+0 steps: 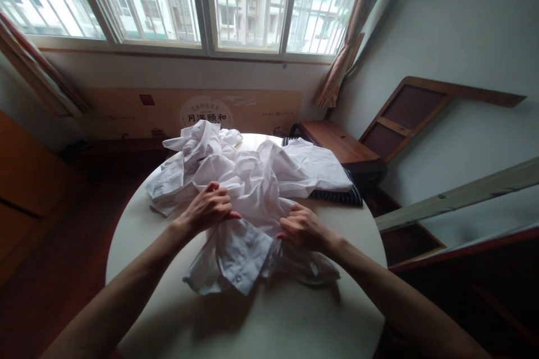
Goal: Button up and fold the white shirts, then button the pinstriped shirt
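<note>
A crumpled white shirt (pixel 248 249) with buttons along one edge lies partly raised over a round white table (pixel 295 328). My left hand (pixel 211 206) is closed on its cloth at the left, the thumb pointing inward. On the other side my right hand (pixel 301 227) pinches the same shirt, fingers curled. Between the two hands the fabric hangs in loose folds, its lower part spread toward me. More white cloth (pixel 197 148) is bunched behind it; where one garment ends and another begins I cannot tell.
At the table's right back, a folded white garment (pixel 324 165) rests on dark striped cloth (pixel 356 193). Beyond stand a brown wooden bench (pixel 341 143) and a printed cardboard panel (pixel 160 109) under the barred window (pixel 248 5). A wooden frame (pixel 404 118) leans on the right wall.
</note>
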A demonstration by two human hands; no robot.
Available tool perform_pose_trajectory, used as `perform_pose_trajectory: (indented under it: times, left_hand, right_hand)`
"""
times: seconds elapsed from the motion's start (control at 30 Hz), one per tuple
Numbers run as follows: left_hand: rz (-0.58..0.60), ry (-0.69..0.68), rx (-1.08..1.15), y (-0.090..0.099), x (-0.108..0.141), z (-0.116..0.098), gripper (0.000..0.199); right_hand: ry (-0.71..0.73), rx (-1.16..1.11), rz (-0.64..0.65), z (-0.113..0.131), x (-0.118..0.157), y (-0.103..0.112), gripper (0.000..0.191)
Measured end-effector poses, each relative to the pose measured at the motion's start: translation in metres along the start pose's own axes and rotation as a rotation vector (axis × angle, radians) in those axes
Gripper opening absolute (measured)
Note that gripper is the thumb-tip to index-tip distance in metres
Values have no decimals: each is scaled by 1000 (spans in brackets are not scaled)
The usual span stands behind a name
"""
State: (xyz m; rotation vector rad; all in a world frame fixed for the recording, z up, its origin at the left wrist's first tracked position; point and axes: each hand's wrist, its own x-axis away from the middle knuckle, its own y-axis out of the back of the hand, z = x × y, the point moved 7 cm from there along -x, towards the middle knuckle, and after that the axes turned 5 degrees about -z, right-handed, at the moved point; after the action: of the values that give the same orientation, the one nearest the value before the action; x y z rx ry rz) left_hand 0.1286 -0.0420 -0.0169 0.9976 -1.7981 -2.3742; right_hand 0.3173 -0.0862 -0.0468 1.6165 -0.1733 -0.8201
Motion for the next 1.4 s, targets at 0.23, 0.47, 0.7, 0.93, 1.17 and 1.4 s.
perform_pose_trajectory:
  times: [0.23,0.47,0.7,0.93,1.17,1.4]
  left_hand:
    - [-74,72,-241,49,3,68,31]
    - [103,223,-357,36,-11,121,13]
    - [-92,664,-181,48,-9,98,15]
    - [-71,900,279,-32,-31,16,26]
    - [-196,929,635,-84,-24,22,16]
    - [-252,1008,786,-104,-16,21,15]
  right_hand:
    - [-221,318,-161,-58,3,68,36]
    - [-551,271,-43,-134,-3,57,31]
    - [-845,78,-8,-144,1,48,30]
    - [-666,-225,-441,-47,-43,16,17]
    - [-840,-488,-436,-49,-36,-41,21]
    - [-885,-672,-448,-55,-33,-60,23]
